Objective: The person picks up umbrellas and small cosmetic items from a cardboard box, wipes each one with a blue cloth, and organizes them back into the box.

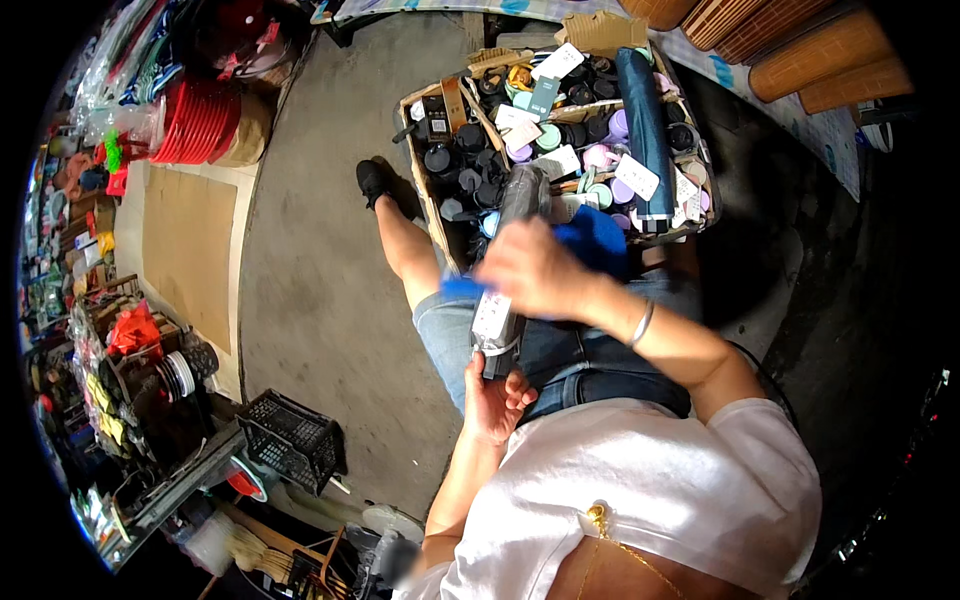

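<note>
A folded dark grey umbrella in clear wrapping stands slanted between my knees, a white printed tag on its side. My left hand holds its lower end, thumb against the bottom near a pale strap. My right hand, blurred by motion, is closed around the umbrella's middle with a blue cloth; a strip of blue also shows left of the fingers. Before me a worn cardboard box is packed with folded umbrellas in black, lilac and mint, many with paper tags. A longer dark teal umbrella lies across its right side.
Rolled brown mats rest on a patterned sheet at the upper right. To the left stand a black plastic crate, a flat cardboard sheet, a red coil and crowded shelves of goods. Bare concrete floor lies between.
</note>
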A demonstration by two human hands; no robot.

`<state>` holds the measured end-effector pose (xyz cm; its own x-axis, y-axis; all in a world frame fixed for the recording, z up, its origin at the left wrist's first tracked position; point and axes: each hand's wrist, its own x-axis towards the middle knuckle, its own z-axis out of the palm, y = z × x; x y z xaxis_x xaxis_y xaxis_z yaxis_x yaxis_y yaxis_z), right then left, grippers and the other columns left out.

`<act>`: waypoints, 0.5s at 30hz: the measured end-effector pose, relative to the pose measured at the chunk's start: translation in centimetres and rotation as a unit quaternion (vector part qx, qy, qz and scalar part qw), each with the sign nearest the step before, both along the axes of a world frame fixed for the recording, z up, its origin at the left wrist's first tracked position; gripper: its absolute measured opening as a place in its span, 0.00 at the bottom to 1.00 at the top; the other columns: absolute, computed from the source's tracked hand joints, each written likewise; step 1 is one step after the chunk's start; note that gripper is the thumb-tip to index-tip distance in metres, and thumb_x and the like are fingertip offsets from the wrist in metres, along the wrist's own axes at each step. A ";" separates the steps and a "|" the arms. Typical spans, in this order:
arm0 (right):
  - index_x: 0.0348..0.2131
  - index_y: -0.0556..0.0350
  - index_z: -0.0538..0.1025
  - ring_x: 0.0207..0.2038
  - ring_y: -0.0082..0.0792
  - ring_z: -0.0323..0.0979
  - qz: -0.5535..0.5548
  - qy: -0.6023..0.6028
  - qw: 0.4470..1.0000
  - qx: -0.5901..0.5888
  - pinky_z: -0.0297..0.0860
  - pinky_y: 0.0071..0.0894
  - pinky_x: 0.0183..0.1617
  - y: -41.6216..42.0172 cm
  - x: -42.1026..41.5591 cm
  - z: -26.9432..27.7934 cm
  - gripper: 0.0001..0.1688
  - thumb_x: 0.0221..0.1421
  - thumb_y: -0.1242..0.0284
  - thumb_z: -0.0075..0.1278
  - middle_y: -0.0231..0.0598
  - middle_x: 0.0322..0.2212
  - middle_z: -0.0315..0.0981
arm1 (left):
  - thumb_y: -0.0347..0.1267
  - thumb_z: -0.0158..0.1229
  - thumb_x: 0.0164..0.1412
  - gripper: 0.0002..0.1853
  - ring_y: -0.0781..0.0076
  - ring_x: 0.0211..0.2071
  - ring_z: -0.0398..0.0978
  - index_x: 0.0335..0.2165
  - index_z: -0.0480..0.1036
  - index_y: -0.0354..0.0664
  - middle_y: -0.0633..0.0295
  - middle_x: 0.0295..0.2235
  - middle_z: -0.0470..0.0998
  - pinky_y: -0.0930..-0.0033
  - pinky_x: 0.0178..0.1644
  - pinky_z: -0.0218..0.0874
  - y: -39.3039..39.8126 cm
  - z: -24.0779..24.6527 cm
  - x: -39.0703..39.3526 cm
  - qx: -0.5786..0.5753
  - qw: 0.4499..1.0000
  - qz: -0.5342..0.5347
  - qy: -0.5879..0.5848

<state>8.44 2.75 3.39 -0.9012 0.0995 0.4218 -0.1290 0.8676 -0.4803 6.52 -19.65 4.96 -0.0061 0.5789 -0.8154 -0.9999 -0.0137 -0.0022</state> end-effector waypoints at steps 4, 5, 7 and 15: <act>0.26 0.55 0.74 0.33 0.45 0.66 -0.263 0.008 0.961 -0.081 0.63 0.43 0.40 8.5 -0.4 -3.3 0.12 0.47 0.65 0.56 0.40 0.27 0.70 | 0.61 0.41 0.58 0.33 0.75 0.16 0.63 0.37 0.68 0.39 0.64 0.16 0.68 0.67 0.32 0.63 0.2 0.2 0.2 0.048 0.997 -0.030 0.053; 0.25 0.57 0.73 0.32 0.46 0.66 -0.299 -0.077 0.950 -0.047 0.63 0.44 0.39 9.6 0.1 -4.0 0.12 0.48 0.66 0.55 0.42 0.27 0.69 | 0.61 0.41 0.58 0.33 0.75 0.16 0.64 0.38 0.68 0.40 0.64 0.16 0.68 0.66 0.32 0.64 0.5 0.5 0.2 0.052 0.996 -0.038 0.059; 0.23 0.58 0.72 0.32 0.46 0.66 -0.268 0.003 0.962 -0.055 0.63 0.44 0.37 7.9 0.2 -3.4 0.13 0.48 0.66 0.55 0.41 0.25 0.69 | 0.61 0.40 0.59 0.33 0.74 0.17 0.65 0.40 0.68 0.41 0.63 0.17 0.69 0.66 0.31 0.64 0.6 0.4 0.0 0.067 0.995 -0.043 0.057; 0.33 0.42 0.76 0.37 0.30 0.68 0.111 0.037 0.992 -0.049 0.62 0.35 0.41 -3.4 0.7 0.3 0.16 0.38 0.65 0.56 0.26 0.30 0.70 | 0.61 0.39 0.59 0.33 0.74 0.16 0.61 0.35 0.67 0.41 0.65 0.17 0.65 0.69 0.27 0.60 0.7 -0.5 -0.2 0.010 0.999 -0.014 0.036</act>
<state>9.15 -0.62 3.67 -0.8723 -0.0542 0.4859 -0.3498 0.7635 -0.5429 6.36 -18.97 4.47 -0.0489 0.5963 -0.8013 -0.9974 0.0131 0.0706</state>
